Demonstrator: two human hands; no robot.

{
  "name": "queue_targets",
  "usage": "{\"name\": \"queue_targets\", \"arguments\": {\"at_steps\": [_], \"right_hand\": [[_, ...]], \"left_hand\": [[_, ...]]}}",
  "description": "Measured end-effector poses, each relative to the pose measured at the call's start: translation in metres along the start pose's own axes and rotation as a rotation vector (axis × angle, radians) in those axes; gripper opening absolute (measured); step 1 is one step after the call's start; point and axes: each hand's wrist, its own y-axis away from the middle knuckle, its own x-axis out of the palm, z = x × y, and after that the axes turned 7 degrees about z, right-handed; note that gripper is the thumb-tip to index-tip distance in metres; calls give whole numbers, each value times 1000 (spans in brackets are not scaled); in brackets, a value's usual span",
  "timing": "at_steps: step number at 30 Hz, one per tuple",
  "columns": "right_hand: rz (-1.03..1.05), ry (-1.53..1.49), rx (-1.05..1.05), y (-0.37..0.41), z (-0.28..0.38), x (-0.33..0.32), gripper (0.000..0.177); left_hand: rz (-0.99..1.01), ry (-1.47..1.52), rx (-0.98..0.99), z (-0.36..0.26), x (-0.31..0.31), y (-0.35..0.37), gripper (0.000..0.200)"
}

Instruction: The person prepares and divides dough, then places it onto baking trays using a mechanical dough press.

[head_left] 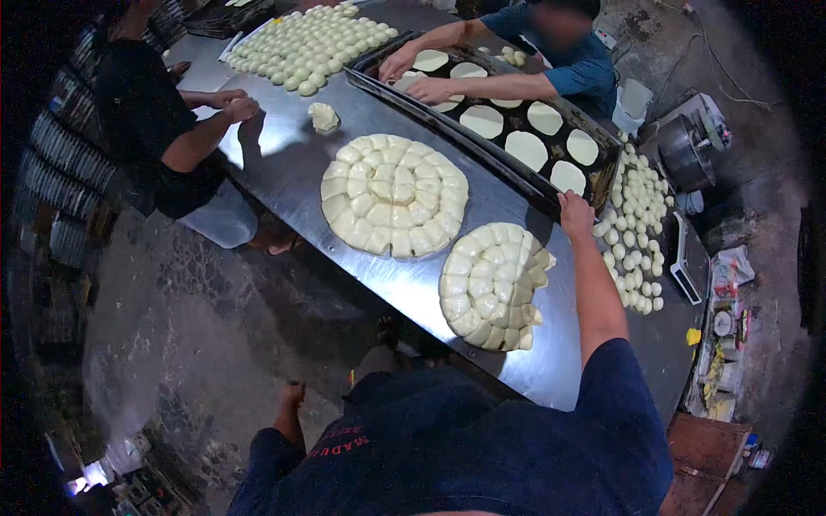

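Note:
My right hand (pixel 576 213) reaches forward to the near corner of a long dark baking tray (pixel 482 148), its fingers closed on the rim. On the tray lie flat round dough discs (pixel 526 150). My left hand (pixel 293 395) hangs low beside my body, away from the table; it is small and dark here, and its fingers do not show clearly. Nearest to my right arm is a slab of dough cut into pieces (pixel 486 284), with a ragged right side. A larger round slab of cut dough (pixel 394 193) lies beyond it.
A co-worker in a teal shirt (pixel 578 64) has both hands over the tray's far end. Another person in dark clothes (pixel 142 112) stands at the table's left. Many dough balls (pixel 314 43) and more small ones (pixel 632 232) flank the tray. A scale (pixel 688 262) stands right.

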Motion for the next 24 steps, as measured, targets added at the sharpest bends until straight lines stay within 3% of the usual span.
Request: {"name": "queue_targets", "arguments": {"at_steps": [4,6,8,10,12,14,16,18,22,24], "right_hand": [[-81,19,-76,-7,-7,-8,37],[-159,-38,-150,-6,-7,-26,36],[-235,-82,-150,-5,-4,-39,34],[-302,-89,-168,8,4,-50,31],[-371,-88,-185,18,9,-65,27],[-577,-152,-265,24,6,-80,29],[-635,-236,-238,31,1,-95,28],[-640,-240,-169,46,-2,-107,27],[-674,-323,-67,111,8,-136,27],[-601,-330,-33,153,13,-151,26]], "left_hand": [[-126,302,98,0,-6,-11,34],[156,575,380,-20,-10,-15,31],[-27,135,385,-108,-28,86,29],[17,193,458,-156,-31,124,29],[189,211,502,-215,-45,180,29],[260,265,746,-252,-43,195,29],[339,374,891,-302,-32,236,31],[310,248,929,-354,-14,259,35],[814,630,1052,-440,32,298,59],[1038,852,966,-484,49,308,70]]}}
